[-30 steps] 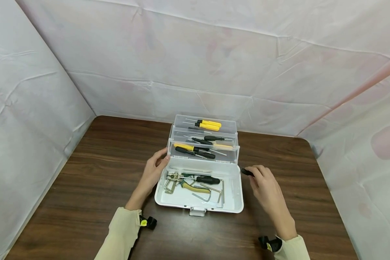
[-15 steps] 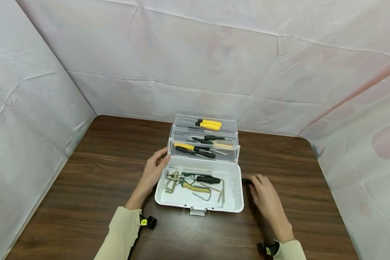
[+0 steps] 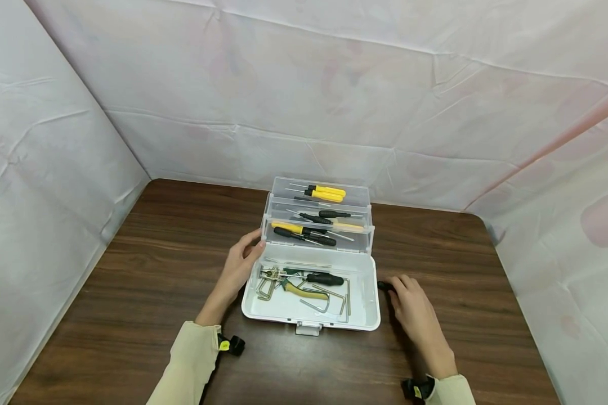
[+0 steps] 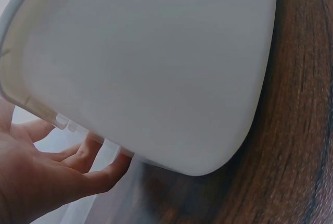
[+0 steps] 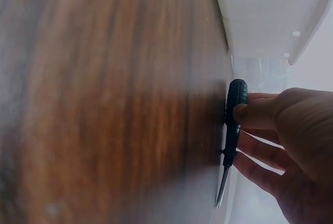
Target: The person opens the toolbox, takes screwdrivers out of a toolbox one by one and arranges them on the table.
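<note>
A white toolbox (image 3: 370,304) stands with its lid and clear trays folded back. My left hand (image 3: 239,270) rests at its back left corner; in the left wrist view, the fingers (image 4: 112,174) touch the hinge side. To the right of the box, my right hand (image 3: 414,306) pinches a black-handled screwdriver (image 5: 235,112) between thumb and fingers, low at the tabletop. Its metal shaft points back toward the wrist. Inside the box lie another black screwdriver (image 3: 325,279), yellow-green pliers (image 3: 304,291) and several hex keys (image 3: 348,298).
Clear tiered trays (image 3: 363,243) behind the box hold several yellow and black screwdrivers (image 3: 326,195). A latch (image 3: 308,329) sticks out at the box's front. The dark wooden table (image 3: 172,242) is bounded by white fabric walls (image 3: 304,101).
My right hand has moved down and slightly toward me with the screwdriver, from beside the box rim to the tabletop. The left hand and the toolbox have stayed put.
</note>
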A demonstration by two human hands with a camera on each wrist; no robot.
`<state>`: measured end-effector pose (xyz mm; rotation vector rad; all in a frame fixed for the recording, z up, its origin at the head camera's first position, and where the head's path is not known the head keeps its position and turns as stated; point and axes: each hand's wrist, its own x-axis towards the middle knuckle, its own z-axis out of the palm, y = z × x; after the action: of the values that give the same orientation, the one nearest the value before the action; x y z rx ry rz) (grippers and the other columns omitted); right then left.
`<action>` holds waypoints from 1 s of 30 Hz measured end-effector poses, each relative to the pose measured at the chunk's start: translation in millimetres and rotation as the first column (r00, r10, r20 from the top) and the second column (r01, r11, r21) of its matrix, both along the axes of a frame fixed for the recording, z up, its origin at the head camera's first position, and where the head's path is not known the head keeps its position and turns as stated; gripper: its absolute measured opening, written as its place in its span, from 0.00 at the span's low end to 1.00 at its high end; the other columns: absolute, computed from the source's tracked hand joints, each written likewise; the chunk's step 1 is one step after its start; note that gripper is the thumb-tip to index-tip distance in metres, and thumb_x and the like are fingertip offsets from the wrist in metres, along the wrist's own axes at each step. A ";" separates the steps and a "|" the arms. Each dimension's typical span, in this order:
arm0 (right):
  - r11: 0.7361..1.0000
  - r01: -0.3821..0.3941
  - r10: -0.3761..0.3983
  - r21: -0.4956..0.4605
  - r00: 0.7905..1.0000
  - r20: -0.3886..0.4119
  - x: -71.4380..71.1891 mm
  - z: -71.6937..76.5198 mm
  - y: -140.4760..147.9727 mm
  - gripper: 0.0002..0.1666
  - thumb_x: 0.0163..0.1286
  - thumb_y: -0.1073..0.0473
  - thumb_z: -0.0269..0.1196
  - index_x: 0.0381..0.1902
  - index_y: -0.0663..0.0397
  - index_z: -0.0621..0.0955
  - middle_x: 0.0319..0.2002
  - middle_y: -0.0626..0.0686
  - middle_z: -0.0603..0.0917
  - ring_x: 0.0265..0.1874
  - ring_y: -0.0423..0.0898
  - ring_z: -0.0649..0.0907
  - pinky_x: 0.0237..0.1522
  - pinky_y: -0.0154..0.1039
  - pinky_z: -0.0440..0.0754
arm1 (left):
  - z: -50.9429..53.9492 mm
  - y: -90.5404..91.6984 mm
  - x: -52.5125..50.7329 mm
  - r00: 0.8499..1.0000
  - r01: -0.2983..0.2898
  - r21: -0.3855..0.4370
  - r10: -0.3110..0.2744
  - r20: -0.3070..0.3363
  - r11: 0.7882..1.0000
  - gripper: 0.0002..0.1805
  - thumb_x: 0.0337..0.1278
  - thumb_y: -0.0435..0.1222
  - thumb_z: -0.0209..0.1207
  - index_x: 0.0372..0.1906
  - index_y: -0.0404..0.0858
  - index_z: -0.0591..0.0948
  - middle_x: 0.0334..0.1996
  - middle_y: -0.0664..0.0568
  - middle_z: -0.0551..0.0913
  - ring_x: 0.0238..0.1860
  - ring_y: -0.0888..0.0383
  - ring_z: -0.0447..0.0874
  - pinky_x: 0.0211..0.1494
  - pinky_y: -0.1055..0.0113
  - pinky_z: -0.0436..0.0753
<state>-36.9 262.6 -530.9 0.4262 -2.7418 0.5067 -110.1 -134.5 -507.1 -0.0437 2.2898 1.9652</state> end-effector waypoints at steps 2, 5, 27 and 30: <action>1.000 0.003 -0.003 -0.001 1.000 0.007 0.6 0.7 0.0 0.17 0.61 0.77 0.71 0.48 0.62 0.86 0.43 0.59 0.86 0.44 0.59 0.85 0.47 0.58 0.84 | -0.9 0.0 -0.2 1.000 0.001 -0.001 -0.001 -0.003 1.000 0.27 0.79 0.42 0.56 0.76 0.43 0.72 0.57 0.32 0.83 0.49 0.43 0.85 0.44 0.67 0.83; 1.000 0.007 -0.007 -0.003 1.000 0.017 1.9 1.4 -0.2 0.17 0.61 0.77 0.71 0.48 0.62 0.86 0.44 0.59 0.86 0.45 0.60 0.85 0.47 0.58 0.84 | -1.9 -0.2 -0.6 1.000 0.001 -0.009 -0.001 -0.004 1.000 0.27 0.79 0.43 0.56 0.76 0.44 0.72 0.56 0.31 0.84 0.49 0.44 0.85 0.44 0.68 0.83; 1.000 -0.020 0.020 -0.009 0.999 -0.028 4.1 20.2 -9.4 0.20 0.59 0.76 0.72 0.50 0.64 0.86 0.48 0.60 0.87 0.47 0.60 0.84 0.48 0.56 0.84 | -1.8 -1.1 -0.7 1.000 0.002 0.008 -0.002 -0.011 1.000 0.27 0.79 0.43 0.56 0.76 0.43 0.72 0.57 0.31 0.83 0.48 0.47 0.85 0.45 0.66 0.84; 1.000 -0.022 0.021 -0.014 0.999 -0.037 5.3 21.8 -11.3 0.20 0.59 0.76 0.72 0.49 0.63 0.86 0.47 0.60 0.87 0.46 0.60 0.85 0.47 0.55 0.84 | -2.1 -0.9 -0.6 1.000 0.002 0.014 -0.002 -0.011 1.000 0.27 0.79 0.43 0.56 0.76 0.43 0.72 0.57 0.32 0.83 0.48 0.47 0.85 0.46 0.65 0.84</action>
<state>-31.6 251.4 -509.1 0.4575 -2.6997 0.5183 -110.7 -135.4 -509.2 -0.0288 2.2822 1.9851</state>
